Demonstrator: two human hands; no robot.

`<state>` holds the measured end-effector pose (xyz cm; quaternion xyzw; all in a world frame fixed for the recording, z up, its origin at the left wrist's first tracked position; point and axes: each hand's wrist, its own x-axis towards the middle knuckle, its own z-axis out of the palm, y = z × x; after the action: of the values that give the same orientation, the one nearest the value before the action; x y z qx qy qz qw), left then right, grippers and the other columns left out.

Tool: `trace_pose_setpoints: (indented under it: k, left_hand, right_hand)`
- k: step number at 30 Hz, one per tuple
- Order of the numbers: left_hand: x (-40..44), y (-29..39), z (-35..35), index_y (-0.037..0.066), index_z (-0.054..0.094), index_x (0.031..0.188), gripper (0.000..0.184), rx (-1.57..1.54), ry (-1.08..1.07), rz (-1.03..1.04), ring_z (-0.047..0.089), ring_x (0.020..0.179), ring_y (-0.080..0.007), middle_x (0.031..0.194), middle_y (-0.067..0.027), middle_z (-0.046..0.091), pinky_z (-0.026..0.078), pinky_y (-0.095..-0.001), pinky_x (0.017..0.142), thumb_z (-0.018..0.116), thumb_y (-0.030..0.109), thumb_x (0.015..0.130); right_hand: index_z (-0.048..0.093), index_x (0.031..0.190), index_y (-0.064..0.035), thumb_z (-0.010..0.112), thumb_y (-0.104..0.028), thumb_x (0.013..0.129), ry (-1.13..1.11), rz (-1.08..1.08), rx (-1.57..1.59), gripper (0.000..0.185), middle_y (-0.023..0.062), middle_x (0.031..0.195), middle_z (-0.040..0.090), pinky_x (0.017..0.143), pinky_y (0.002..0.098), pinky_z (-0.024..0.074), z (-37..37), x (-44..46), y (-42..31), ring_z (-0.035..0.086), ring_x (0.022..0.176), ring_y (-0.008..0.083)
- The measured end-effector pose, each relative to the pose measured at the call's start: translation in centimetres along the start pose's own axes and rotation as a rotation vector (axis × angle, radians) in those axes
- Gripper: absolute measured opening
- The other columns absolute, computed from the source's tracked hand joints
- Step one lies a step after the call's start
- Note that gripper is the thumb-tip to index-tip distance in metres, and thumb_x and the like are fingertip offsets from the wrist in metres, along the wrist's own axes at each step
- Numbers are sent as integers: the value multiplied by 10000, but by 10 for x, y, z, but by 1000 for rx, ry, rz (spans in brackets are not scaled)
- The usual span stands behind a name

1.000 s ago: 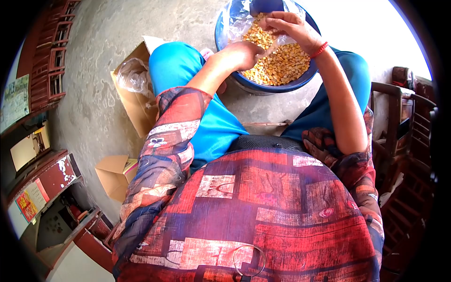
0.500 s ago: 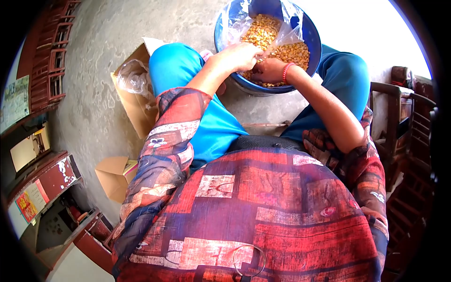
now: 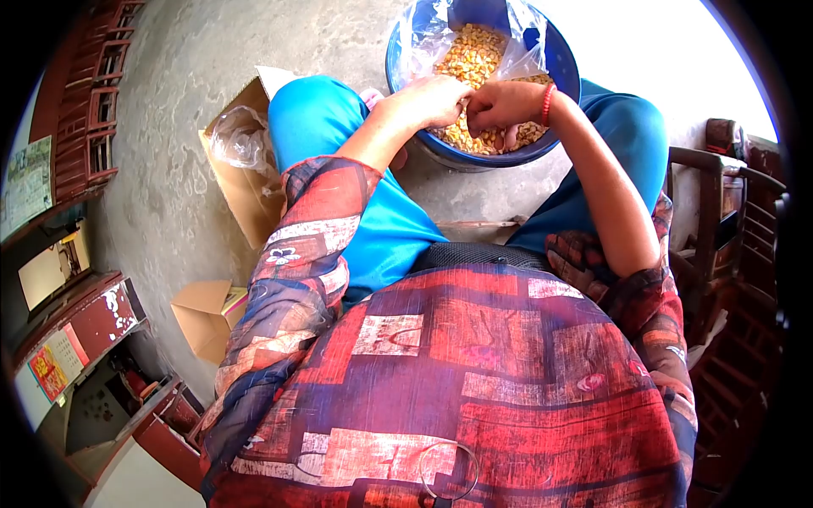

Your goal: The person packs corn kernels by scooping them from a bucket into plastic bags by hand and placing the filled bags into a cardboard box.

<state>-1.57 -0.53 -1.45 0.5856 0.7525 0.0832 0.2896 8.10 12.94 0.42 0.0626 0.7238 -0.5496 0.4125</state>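
A blue bucket point(image 3: 569, 85) stands between my knees, holding yellow corn kernels point(image 3: 471, 56) and a clear plastic bag point(image 3: 428, 38). My left hand point(image 3: 428, 100) is over the bucket's near left rim, its fingers pinched on the bag's plastic; the fingertips are partly hidden. Just above the kernels, my right hand point(image 3: 506, 106) meets the left fingertips, with a red bracelet point(image 3: 547, 105) at its wrist. Its fingers bend downward and look apart, and nothing shows between them.
A cardboard box point(image 3: 241, 186) with crumpled clear plastic point(image 3: 240, 140) stands by my left knee. Nearer lies a smaller open carton point(image 3: 203, 317). Dark wooden chairs point(image 3: 720, 203) are at the right. Reddish furniture point(image 3: 89, 326) lines the left side. A thin stick point(image 3: 483, 225) lies on the concrete floor.
My right hand has risen out of the corn kernels and turned, its wrist shifting up and to the right. My left hand has stayed in place on the plastic bag.
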Motion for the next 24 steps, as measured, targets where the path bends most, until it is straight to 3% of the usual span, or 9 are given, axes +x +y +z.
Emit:
trace_pose_setpoints:
  k: [3, 5, 9, 10, 14, 17, 19, 22, 24]
  left_hand:
    - [0, 0, -1, 102, 608, 973, 243, 96, -53, -52, 576, 869, -329, 919, -161, 610, 450, -413, 744, 487, 150, 768]
    - [0, 5, -3, 120, 614, 1001, 251, 109, -82, -185, 578, 865, -325, 931, -158, 610, 453, -397, 749, 502, 202, 793]
    - [-2, -6, 8, 138, 603, 1043, 274, -40, 74, -16, 580, 862, -320, 934, -158, 610, 451, -386, 764, 498, 252, 818]
    - [-3, -1, 2, 149, 597, 1060, 281, -24, 31, -49, 580, 869, -316, 943, -155, 609, 449, -382, 772, 491, 259, 825]
    - [-2, 0, 3, 163, 586, 1081, 288, 10, -14, -86, 578, 885, -308, 963, -151, 605, 446, -383, 781, 475, 273, 839]
    - [-3, 1, 1, 158, 586, 1079, 287, -52, -3, -89, 576, 890, -309, 969, -156, 601, 447, -381, 778, 475, 276, 842]
    - [-3, -2, 4, 153, 587, 1073, 283, -50, 15, -78, 576, 887, -311, 963, -158, 602, 447, -387, 775, 477, 265, 837]
    - [-3, -1, 1, 143, 590, 1059, 276, -4, 15, -38, 578, 883, -317, 951, -161, 603, 448, -400, 769, 486, 230, 818]
    - [-2, -2, 1, 139, 592, 1051, 275, 39, -4, -8, 578, 881, -320, 946, -163, 603, 449, -407, 766, 491, 207, 805]
  right_hand:
    - [582, 925, 24, 516, -150, 836, 19, -60, 55, 207, 81, 753, 615, 480, 228, 522, -10, -12, -5, 629, 603, 141]
    - [580, 937, 14, 525, -183, 850, 184, -287, 121, 222, 67, 753, 616, 486, 223, 520, -19, -14, -4, 625, 634, 128]
    - [577, 1039, -44, 524, -229, 868, 565, -558, 198, 258, 65, 918, 613, 696, 247, 525, -31, -10, 3, 620, 795, 124]
    - [569, 1090, -63, 536, -254, 864, 532, -648, 224, 298, 58, 1026, 594, 844, 282, 467, -37, -7, 5, 587, 929, 140]
    - [567, 1108, -63, 538, -278, 862, 633, -631, 15, 328, 59, 1088, 580, 959, 286, 359, -34, -8, 0, 535, 1031, 170]
    - [571, 1099, -62, 533, -281, 862, 685, -646, -68, 325, 61, 1073, 584, 951, 278, 367, -37, -7, 5, 538, 1020, 157]
    - [585, 1063, -52, 524, -271, 863, 687, -668, -64, 302, 53, 1000, 608, 852, 272, 453, -38, -15, -1, 571, 950, 144]
    - [611, 958, -30, 500, -236, 859, 304, -319, -9, 254, 44, 858, 629, 559, 251, 526, -25, -35, -8, 612, 730, 119]
    - [610, 960, -40, 507, -226, 840, 155, -123, -76, 244, 63, 839, 628, 545, 255, 525, -16, -24, -1, 612, 713, 115]
